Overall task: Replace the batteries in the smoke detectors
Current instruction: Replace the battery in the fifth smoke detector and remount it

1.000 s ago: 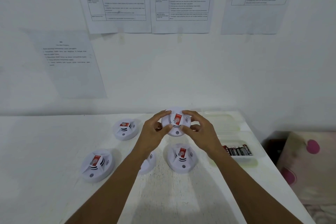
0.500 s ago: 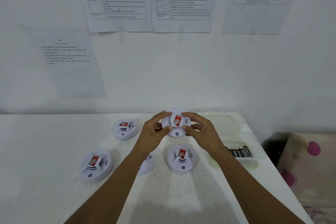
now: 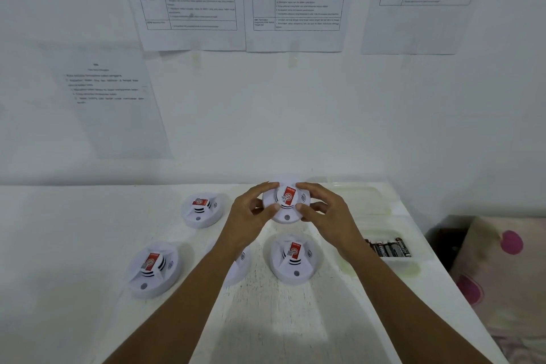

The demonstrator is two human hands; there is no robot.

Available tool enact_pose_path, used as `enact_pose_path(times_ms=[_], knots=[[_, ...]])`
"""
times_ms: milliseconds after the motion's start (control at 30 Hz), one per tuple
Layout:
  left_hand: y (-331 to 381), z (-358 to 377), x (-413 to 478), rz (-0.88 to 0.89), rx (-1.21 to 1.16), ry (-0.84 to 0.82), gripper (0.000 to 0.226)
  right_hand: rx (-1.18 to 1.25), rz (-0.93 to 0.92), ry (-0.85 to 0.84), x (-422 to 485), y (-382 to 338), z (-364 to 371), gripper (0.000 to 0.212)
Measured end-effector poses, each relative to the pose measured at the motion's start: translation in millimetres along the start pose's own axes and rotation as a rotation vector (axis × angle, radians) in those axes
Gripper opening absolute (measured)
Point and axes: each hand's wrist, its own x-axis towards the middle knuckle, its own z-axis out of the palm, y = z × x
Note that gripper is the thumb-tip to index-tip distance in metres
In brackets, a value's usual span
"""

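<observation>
White table [image 3: 74, 245] fills the near half, wall behind with printed sheets [image 3: 295, 0] taped up. Clear plastic tray [image 3: 381, 210] sits at the far right of the table, AA batteries [image 3: 390, 248] lying in its near compartment; I can't tell whether they are fresh or spent.

Five smoke detectors out. Four rest face up on the table: far-left detector [image 3: 201, 210], near-left detector [image 3: 152, 269], near-centre detector [image 3: 295, 258], and one half-hidden detector [image 3: 240, 266] under my left forearm.

The fifth, the held detector [image 3: 286, 202], is at far centre, between both hands. My left hand [image 3: 248, 216] pinches its left rim, thumb near side, fingertips far side. My right hand [image 3: 328, 213] does the same on the right rim. Both hands closed on the housing, not loose. I can't tell whether it's lifted clear or touching the table.

Change vs a second ago: small. The detector sits in much the same spot, red label facing up as before. Fingers have crept a little round the rim, right thumb closer to the centre. Reads to me as a twist just starting to free the base plate. Nothing opened yet, no battery compartment showing on any unit, so the task looks early. Batteries well apart from the hands, right and nearer.
</observation>
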Motion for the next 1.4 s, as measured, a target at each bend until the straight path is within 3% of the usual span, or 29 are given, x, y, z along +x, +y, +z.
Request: enact_pose_path(times_ms=[1400], knots=[[-7.6,1.3,3.9,0.022,0.051,-0.014,0.039,-0.011,0.013,0.028,5.1,8.8,1.2,0.035]])
